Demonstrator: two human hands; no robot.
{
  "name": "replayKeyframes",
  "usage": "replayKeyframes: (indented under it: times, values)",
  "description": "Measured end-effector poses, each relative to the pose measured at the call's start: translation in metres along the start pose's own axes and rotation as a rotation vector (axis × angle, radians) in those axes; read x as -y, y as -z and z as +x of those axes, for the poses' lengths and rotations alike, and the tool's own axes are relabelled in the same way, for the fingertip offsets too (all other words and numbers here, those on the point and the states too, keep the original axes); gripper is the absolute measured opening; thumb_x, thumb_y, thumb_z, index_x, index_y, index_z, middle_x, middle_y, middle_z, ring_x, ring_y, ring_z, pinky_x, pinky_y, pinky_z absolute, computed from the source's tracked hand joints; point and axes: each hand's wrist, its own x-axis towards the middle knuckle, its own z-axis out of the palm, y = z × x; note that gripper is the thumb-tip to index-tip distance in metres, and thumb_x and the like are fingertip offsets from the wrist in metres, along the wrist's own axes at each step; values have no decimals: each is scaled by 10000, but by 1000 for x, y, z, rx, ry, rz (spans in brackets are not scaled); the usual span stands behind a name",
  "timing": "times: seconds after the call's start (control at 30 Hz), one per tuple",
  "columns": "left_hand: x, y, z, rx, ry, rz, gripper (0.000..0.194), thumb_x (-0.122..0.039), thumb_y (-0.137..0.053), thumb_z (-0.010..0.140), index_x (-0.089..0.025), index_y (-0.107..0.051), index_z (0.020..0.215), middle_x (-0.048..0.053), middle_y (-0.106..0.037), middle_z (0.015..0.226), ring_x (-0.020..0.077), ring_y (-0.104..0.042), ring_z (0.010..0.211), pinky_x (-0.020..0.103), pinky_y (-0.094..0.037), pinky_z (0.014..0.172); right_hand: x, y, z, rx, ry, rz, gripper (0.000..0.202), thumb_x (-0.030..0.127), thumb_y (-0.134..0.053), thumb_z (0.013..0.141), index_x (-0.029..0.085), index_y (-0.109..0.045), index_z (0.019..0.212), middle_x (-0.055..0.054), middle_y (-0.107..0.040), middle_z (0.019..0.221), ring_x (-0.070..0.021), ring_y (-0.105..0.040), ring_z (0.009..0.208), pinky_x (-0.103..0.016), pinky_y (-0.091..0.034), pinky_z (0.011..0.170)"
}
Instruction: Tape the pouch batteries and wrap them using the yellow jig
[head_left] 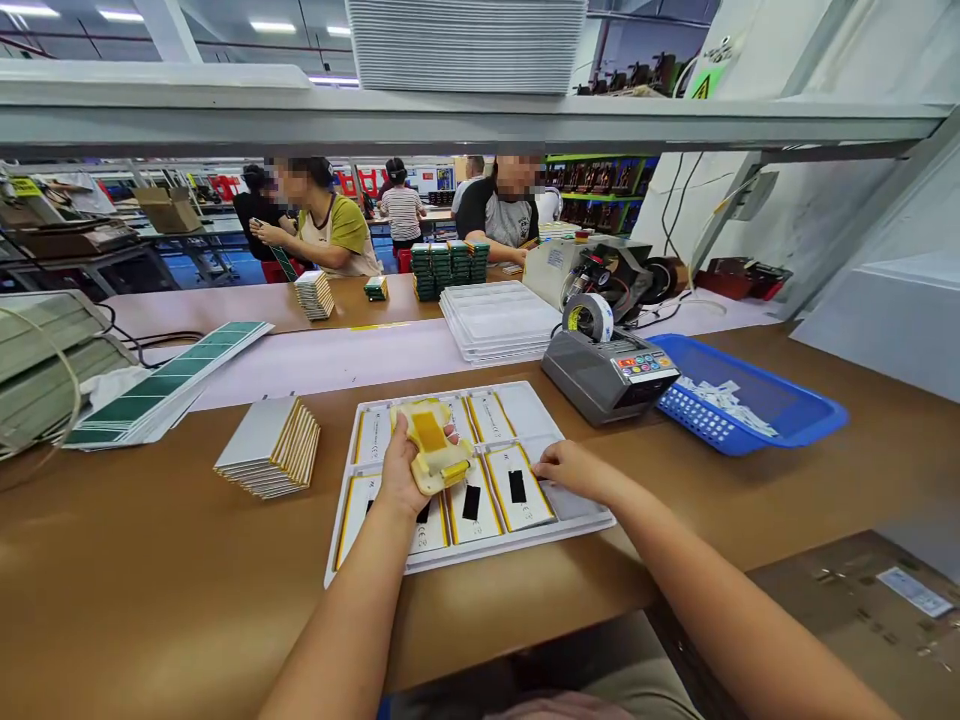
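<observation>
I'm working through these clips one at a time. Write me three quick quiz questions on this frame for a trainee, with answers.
1. Which of the person's own hands holds the yellow block?

2. True or false: in the picture, the blue basket is to the right of the tape machine.

3. Fill in the blank: the fingertips of the right hand are at the edge of a white pack lying in the white ____.

Key: 1. The left hand. 2. True. 3. Tray.
</observation>
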Motion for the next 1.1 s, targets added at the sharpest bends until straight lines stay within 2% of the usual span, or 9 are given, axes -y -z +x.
replayKeyframes:
  times: [0.1, 0.2, 0.37, 0.47, 0.57, 0.67, 0.77, 0.93, 1.1]
  values:
    - [-1, 2, -1, 41, -17, -8, 507, -544, -443, 721, -122, -551, 980, 109, -625, 816, 230, -604, 718, 404, -487, 663, 2, -6, 4, 89, 32, 90, 252, 285, -433, 773, 137, -525, 591, 9, -496, 550, -86, -418, 513, -205, -299, 491]
    - [-1, 8, -1, 32, -47, -16, 485, -527, -460, 720, -127, -547, 980, 99, -628, 792, 218, -602, 701, 401, -484, 661, 9, 4, 6, 138, 41, 167, 190, 227, -445, 743, 142, -479, 577, 41, -413, 482, -65, -345, 445, -198, -272, 442]
    - [1, 10, -2, 110, -8, -46, 549, -551, -455, 713, -113, -538, 1033, 115, -635, 820, 237, -602, 761, 412, -462, 721, 56, 33, 24, 61, 203, 340, 191, 256, -370, 782, 156, -462, 648, 50, -395, 499, -63, -329, 439, -190, -267, 431]
    - [1, 6, -8, 183, -12, -71, 528, -519, -436, 742, -132, -518, 1092, 118, -637, 892, 259, -586, 863, 418, -444, 760, 95, 25, 34, -8, 315, 292, 171, 228, -402, 767, 147, -491, 646, 28, -459, 534, -73, -374, 481, -193, -284, 457]
    - [-1, 6, -13, 192, -34, -106, 506, -512, -436, 745, -132, -539, 1062, 119, -641, 892, 274, -578, 891, 427, -438, 764, 115, 7, 37, -47, 373, 229, 142, 242, -518, 705, 147, -494, 602, 7, -521, 571, -91, -431, 534, -201, -293, 485]
    - [-5, 10, -14, 201, -52, -138, 577, -569, -433, 714, -104, -550, 1035, 144, -635, 891, 293, -575, 889, 441, -440, 753, 106, 7, 42, -181, 364, -11, 207, 366, -523, 722, 167, -525, 665, -15, -593, 672, -123, -500, 608, -215, -304, 506]
    - [-6, 12, -10, 143, -93, -158, 587, -576, -440, 707, -103, -544, 1037, 146, -633, 881, 287, -585, 857, 444, -447, 737, 78, 25, 59, -296, 211, -355, 254, 389, -422, 796, 179, -564, 793, -60, -626, 825, -169, -554, 741, -239, -341, 555]
    - [-4, 13, -3, 5, -98, -160, 594, -589, -476, 675, -109, -545, 1018, 134, -633, 857, 251, -603, 765, 425, -466, 701, 42, 38, 86, -225, 102, -536, 185, 251, -474, 775, 139, -594, 862, -123, -623, 916, -213, -573, 848, -277, -388, 643]
    - [-5, 11, -6, -1, -92, -159, 658, -667, -443, 629, -117, -564, 970, 130, -631, 835, 245, -603, 724, 423, -473, 675, 39, 25, 93, -216, 140, -582, 215, 201, -425, 799, 127, -582, 926, -140, -609, 980, -227, -557, 915, -300, -396, 699]
